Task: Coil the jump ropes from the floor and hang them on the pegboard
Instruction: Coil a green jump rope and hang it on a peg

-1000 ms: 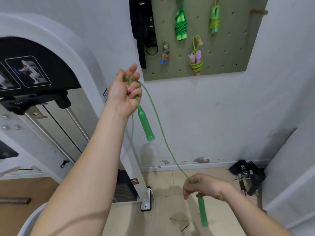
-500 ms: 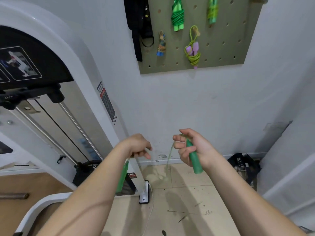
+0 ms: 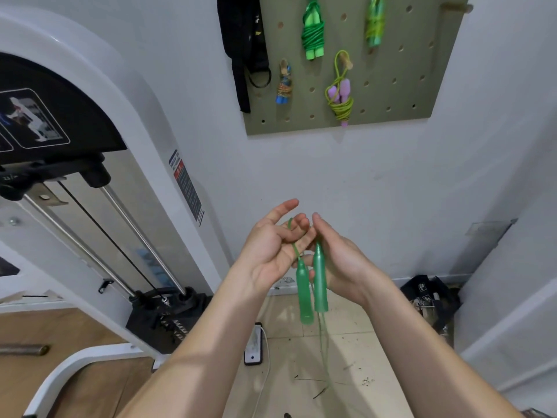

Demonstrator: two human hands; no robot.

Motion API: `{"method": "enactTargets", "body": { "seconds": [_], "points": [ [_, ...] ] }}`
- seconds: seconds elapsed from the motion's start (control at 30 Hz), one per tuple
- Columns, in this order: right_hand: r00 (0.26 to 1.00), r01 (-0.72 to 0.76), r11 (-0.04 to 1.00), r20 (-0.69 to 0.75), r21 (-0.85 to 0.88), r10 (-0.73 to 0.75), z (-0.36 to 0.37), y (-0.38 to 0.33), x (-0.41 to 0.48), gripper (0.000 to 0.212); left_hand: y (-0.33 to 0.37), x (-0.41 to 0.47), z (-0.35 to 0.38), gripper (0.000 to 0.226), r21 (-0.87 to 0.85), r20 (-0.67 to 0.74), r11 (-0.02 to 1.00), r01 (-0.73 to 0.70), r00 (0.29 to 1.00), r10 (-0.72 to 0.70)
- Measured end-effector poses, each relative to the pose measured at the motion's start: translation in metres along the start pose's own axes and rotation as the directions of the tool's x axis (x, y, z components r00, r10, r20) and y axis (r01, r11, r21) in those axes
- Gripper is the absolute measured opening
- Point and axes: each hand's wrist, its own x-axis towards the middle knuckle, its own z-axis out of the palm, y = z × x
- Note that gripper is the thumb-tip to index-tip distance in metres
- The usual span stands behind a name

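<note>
**Two green handles side by side between both hands**

Both hands up in front of the white wall, below the pegboard (image 3: pixel 398 86). Left hand (image 3: pixel 268 251) palm-up, fingers (image 3: pixel 284 208) apart, mostly straight, only loosely bent at the tips. Thin green jump-rope cord (image 3: pixel 294 247) draped over them and running down across the palm. First green handle (image 3: pixel 304 294) hanging from that cord, just beside the left wrist.

Right hand (image 3: pixel 340 260) edge-on, thumb up, touching the left fingertips. Second green handle (image 3: pixel 320 279) upright against its palm, touching the first. Right fingers hidden behind that handle, so clamped or loose cannot be told. More cord trailing below the handles toward the tiled floor (image 3: pixel 355 336), blurred.

Four coiled ropes hanging on the board:
- a bright green one (image 3: pixel 313 34)
- a yellow-green one (image 3: pixel 374 24)
- one with purple handles (image 3: pixel 340 92)
- a small one with blue handles (image 3: pixel 284 86)

Black straps (image 3: pixel 244 46) at the board's left edge. One bare wooden peg (image 3: pixel 455 7) at top right. White cable machine (image 3: pixel 129 110) to the left. White power strip (image 3: pixel 254 348) on the floor under the forearms. Black strap pile (image 3: pixel 428 294) by the wall at right.
</note>
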Motion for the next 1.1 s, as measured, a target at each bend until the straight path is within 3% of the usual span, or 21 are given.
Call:
{"method": "enactTargets", "body": {
  "seconds": [0.1, 0.17, 0.27, 0.3, 0.37, 0.4, 0.43, 0.53, 0.63, 0.77, 0.9, 0.97, 1.1],
  "points": [
    [0.989, 0.044, 0.997, 0.145, -0.064, -0.034, 0.001, 0.0, -0.011, 0.045, 0.002, 0.003, 0.012, 0.061, -0.054, -0.053, 0.997, -0.047, 0.998, 0.044],
    [0.973, 0.071, 0.993, 0.228, -0.097, -0.048, 0.002, 0.001, -0.015, 0.025, 0.005, 0.003, 0.018, 0.067, -0.067, -0.08, 0.994, -0.089, 0.993, 0.084],
    [0.976, 0.088, 0.994, 0.204, -0.068, -0.072, 0.005, 0.004, -0.014, 0.008, 0.012, -0.002, 0.013, 0.063, 0.141, -0.064, 0.981, -0.129, 0.988, 0.14],
    [0.986, 0.075, 0.997, 0.15, -0.022, -0.071, 0.007, 0.005, -0.012, 0.01, 0.015, -0.004, 0.008, 0.055, 0.328, -0.07, 0.934, -0.141, 0.982, 0.173],
    [0.997, 0.068, 0.994, 0.039, 0.087, -0.072, 0.013, 0.007, -0.007, 0.015, 0.019, -0.012, -0.005, 0.038, 0.727, -0.082, 0.673, -0.136, 0.956, 0.282],
    [0.997, 0.078, 0.988, -0.003, 0.133, -0.078, 0.017, 0.008, -0.005, 0.017, 0.019, -0.017, -0.013, 0.035, 0.83, -0.075, 0.543, -0.124, 0.941, 0.329],
    [0.996, 0.087, 0.982, -0.039, 0.168, -0.082, 0.022, 0.008, -0.004, 0.019, 0.017, -0.025, -0.02, 0.035, 0.873, -0.072, 0.477, -0.104, 0.939, 0.337],
    [0.984, 0.136, 0.96, -0.147, 0.243, -0.102, 0.04, 0.003, 0.001, 0.02, 0.001, -0.056, -0.029, 0.038, 0.852, -0.063, 0.523, 0.003, 0.993, 0.096],
    [0.962, 0.163, 0.982, -0.235, 0.099, -0.136, 0.062, 0.002, 0.008, 0.019, -0.01, -0.079, -0.037, 0.04, 0.845, -0.012, 0.533, 0.051, 0.997, -0.077],
    [0.938, 0.156, 0.982, -0.295, -0.105, -0.181, 0.09, 0.008, 0.015, 0.022, 0.005, -0.09, -0.054, 0.038, 0.832, 0.019, 0.555, -0.006, 1.0, -0.017],
    [0.984, 0.117, 0.955, -0.101, -0.274, -0.15, 0.112, 0.007, 0.008, 0.034, 0.034, -0.093, -0.078, 0.031, 0.698, 0.042, 0.707, -0.117, 0.992, 0.122],
    [0.994, 0.107, 0.972, 0.009, -0.21, -0.107, 0.119, 0.015, 0.003, 0.037, 0.045, -0.092, -0.085, 0.027, 0.639, 0.095, 0.755, -0.151, 0.989, 0.117],
    [0.993, 0.115, 0.993, 0.027, -0.035, -0.114, 0.132, 0.022, 0.0, 0.033, 0.053, -0.095, -0.092, 0.022, 0.446, 0.2, 0.892, -0.074, 0.98, -0.019]
  ]
}}
